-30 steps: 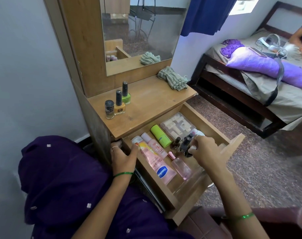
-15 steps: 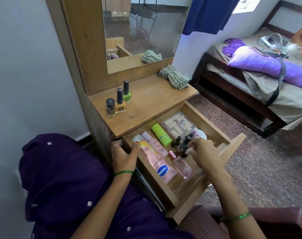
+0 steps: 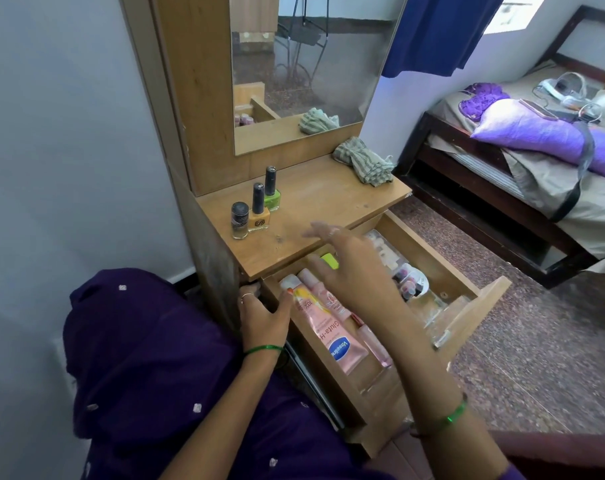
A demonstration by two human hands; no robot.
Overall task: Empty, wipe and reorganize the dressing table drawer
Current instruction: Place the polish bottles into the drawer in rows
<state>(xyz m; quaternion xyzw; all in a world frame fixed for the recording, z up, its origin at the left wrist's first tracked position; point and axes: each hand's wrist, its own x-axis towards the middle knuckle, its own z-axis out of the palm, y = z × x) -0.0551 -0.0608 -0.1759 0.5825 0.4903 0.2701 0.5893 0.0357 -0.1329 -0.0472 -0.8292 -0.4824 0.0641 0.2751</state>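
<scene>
Right hand has left the small dark bottles mid-drawer and lifted toward the bench's front edge, fingers spread, holding nothing visible. Left hand still curls over the near-left rim of the open drawer. Tubes remain inside, so emptying looks barely underway.

The wooden dressing table top carried three nail polish bottles at left and a crumpled cloth far right.
</scene>
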